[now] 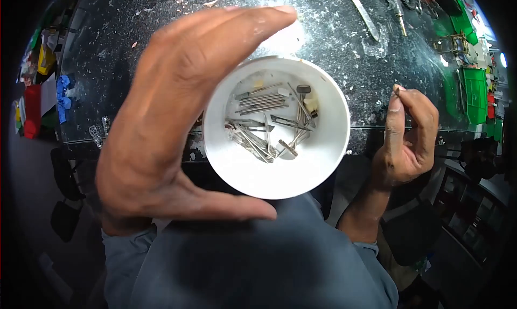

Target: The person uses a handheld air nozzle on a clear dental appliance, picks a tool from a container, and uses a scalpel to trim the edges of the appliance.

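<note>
My left hand [161, 110] curves around a white round tub [277, 185], thumb near the lower rim and fingers over the far side. Its open top faces me. Inside lie several thin metal rods [264, 103], slotted blade-like pieces [291, 122] and a small dark round-headed bit [304, 89]. To the right of the tub, my right hand [406, 142] is raised with thumb and index finger pinched. A tiny dark thing shows at those fingertips, too small for me to tell what it is.
Beneath is a dark, white-speckled workbench [118, 56]. A flat metal tool [362, 13] and a pen-like handpiece [397, 10] lie at the back right. Blue crumpled material [63, 99] and a clear plastic piece [97, 134] are at left. Green bins [475, 96] line the right edge.
</note>
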The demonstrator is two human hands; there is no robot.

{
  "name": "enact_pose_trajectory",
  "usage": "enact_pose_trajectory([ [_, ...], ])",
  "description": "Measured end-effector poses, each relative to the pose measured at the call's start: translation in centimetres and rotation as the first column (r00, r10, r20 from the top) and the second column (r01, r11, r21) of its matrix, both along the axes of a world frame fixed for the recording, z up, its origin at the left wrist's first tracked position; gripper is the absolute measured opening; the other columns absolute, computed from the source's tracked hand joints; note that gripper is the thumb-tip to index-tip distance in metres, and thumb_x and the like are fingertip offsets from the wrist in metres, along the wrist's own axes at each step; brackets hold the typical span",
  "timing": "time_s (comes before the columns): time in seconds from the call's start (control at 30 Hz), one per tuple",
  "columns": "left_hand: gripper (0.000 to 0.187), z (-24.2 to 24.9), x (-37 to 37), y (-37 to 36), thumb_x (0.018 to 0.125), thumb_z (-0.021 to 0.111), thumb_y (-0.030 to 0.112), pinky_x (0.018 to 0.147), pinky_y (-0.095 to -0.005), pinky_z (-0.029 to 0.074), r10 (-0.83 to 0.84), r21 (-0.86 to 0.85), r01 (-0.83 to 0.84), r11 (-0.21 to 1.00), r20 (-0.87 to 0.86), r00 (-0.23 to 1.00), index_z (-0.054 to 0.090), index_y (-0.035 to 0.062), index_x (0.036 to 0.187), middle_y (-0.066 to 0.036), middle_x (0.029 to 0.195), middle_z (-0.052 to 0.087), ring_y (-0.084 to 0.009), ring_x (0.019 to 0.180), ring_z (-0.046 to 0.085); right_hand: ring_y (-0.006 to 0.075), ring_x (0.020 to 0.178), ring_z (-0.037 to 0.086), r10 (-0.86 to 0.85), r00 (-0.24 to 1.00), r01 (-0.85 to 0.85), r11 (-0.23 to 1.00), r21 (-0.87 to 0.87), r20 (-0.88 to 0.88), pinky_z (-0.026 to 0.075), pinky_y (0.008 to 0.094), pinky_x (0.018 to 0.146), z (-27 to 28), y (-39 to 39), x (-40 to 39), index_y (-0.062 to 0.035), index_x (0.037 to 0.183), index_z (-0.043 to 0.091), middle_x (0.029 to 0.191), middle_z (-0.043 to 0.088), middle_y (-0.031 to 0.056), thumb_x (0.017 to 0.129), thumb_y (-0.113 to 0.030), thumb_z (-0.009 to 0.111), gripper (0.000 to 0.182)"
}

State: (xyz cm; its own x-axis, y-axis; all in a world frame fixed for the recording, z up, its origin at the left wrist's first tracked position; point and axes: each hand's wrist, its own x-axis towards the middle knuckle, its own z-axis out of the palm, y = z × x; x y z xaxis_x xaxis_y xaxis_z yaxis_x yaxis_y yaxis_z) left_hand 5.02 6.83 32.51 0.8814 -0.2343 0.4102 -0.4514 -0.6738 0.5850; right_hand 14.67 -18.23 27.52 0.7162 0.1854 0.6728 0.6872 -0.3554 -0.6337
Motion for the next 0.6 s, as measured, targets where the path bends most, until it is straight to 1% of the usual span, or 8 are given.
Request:
enact_pose_trajectory([
  [0.03, 0.111, -0.2, -0.2, -0.4, 0.048, 0.088, 0.05, 0.108, -0.0463, 0.033, -0.002, 0.007, 0.002, 1.0, 0.009, 1.0, 0.042, -0.0006, 0.136, -0.025, 0.138, 0.045, -0.037, 0.13, 0.043, 0.0165, 0.087, 0.061, -0.009, 1.0, 0.009, 1.0, -0.02, 0.008, 0.049, 0.0259, 0.077, 0.1, 0.0, 0.0, 0.0003, 0.093, 0.069, 0.091, 0.068, 0.0098, 0.078, 0.01, 0.066, 0.018],
  [0.1, 0.117, -0.3, -0.4, -1.2, 0.044, 0.092, 0.04, 0.106, -0.045, 0.038, 0.02, -0.105, -0.028, 0.994, -0.081, 0.996, 0.038, 0.0003, 0.139, -0.023, 0.141, 0.041, -0.0344, 0.127, 0.046, 0.0167, 0.086, 0.062, -0.015, 1.0, 0.015, 1.0, -0.011, -0.019, 0.049, 0.026, 0.078, 0.3, -0.2, -0.1, 0.0006, 0.093, 0.069, 0.091, 0.068, 0.0101, 0.078, 0.01, 0.067, 0.018],
  [0.2, 0.117, -1.4, -0.3, -2.1, 0.044, 0.093, 0.037, 0.104, -0.0451, 0.042, 0.039, -0.13, -0.038, 0.991, 0.005, 0.999, 0.036, 0.0009, 0.141, -0.022, 0.145, 0.036, -0.0334, 0.124, 0.049, 0.0163, 0.086, 0.063, -0.019, 0.997, 0.019, 1.0, 0.0, -0.071, 0.049, 0.0258, 0.079, 0.5, -0.9, 0.1, 0.0016, 0.096, 0.069, 0.092, 0.068, 0.0108, 0.078, 0.008, 0.068, 0.019],
  [0.3, 0.117, -1.6, 0.2, -2.4, 0.046, 0.092, 0.035, 0.102, -0.0451, 0.045, 0.038, -0.129, -0.029, 0.991, 0.067, 0.997, 0.033, 0.0018, 0.142, -0.023, 0.148, 0.031, -0.0335, 0.122, 0.052, 0.0107, 0.085, 0.061, 0.05, 0.941, 0.021, 0.979, 0.205, -0.335, 0.048, 0.0218, 0.077, 0.7, -1.5, 0.4, 0.0016, 0.101, 0.068, 0.092, 0.067, 0.0078, 0.079, 0.008, 0.07, 0.023],
  [0.43, 0.117, -1.5, 0.2, -2.4, 0.049, 0.091, 0.034, 0.099, -0.0455, 0.048, 0.062, -0.13, -0.039, 0.991, 0.182, 0.981, 0.03, 0.0024, 0.143, -0.025, 0.149, 0.027, -0.0336, 0.12, 0.053, 0.0084, 0.082, 0.06, 0.086, 0.917, 0.02, 0.965, 0.26, -0.39, 0.047, 0.0201, 0.076, 1.2, -1.8, 0.3, 0.0009, 0.109, 0.065, 0.09, 0.065, 0.0046, 0.08, 0.007, 0.07, 0.03],
  [0.53, 0.118, -0.7, -0.5, -1.9, 0.05, 0.092, 0.033, 0.099, -0.0461, 0.048, 0.053, -0.105, -0.035, 0.994, 0.175, 0.983, 0.027, 0.0019, 0.144, -0.026, 0.149, 0.024, -0.034, 0.119, 0.054, 0.0084, 0.082, 0.06, 0.103, 0.911, 0.021, 0.956, 0.294, -0.399, 0.047, 0.0201, 0.076, 1.2, -1.5, 0.0, 0.001, 0.108, 0.065, 0.09, 0.066, 0.0045, 0.08, 0.007, 0.07, 0.029],
  [0.57, 0.12, -0.5, -0.7, -2.2, 0.05, 0.092, 0.032, 0.1, -0.0454, 0.048, 0.085, -0.119, -0.063, 0.991, 0.19, 0.978, 0.025, 0.0014, 0.144, -0.027, 0.145, 0.031, -0.0338, 0.119, 0.054, 0.0082, 0.082, 0.06, 0.108, 0.915, 0.01, 0.957, 0.291, -0.389, 0.047, 0.02, 0.076, 1.1, -1.6, 0.0, 0.0011, 0.108, 0.066, 0.091, 0.066, 0.0044, 0.081, 0.007, 0.069, 0.028],
  [0.6, 0.12, -0.3, -0.9, -1.7, 0.05, 0.092, 0.032, 0.1, -0.0454, 0.048, 0.088, -0.108, -0.068, 0.992, 0.197, 0.976, 0.025, 0.0014, 0.144, -0.027, 0.145, 0.031, -0.0338, 0.119, 0.054, 0.0082, 0.082, 0.06, 0.119, 0.917, 0.002, 0.953, 0.302, -0.382, 0.047, 0.02, 0.076, 1.1, -1.5, 0.0, 0.0011, 0.108, 0.066, 0.091, 0.066, 0.0044, 0.081, 0.007, 0.069, 0.028],
])
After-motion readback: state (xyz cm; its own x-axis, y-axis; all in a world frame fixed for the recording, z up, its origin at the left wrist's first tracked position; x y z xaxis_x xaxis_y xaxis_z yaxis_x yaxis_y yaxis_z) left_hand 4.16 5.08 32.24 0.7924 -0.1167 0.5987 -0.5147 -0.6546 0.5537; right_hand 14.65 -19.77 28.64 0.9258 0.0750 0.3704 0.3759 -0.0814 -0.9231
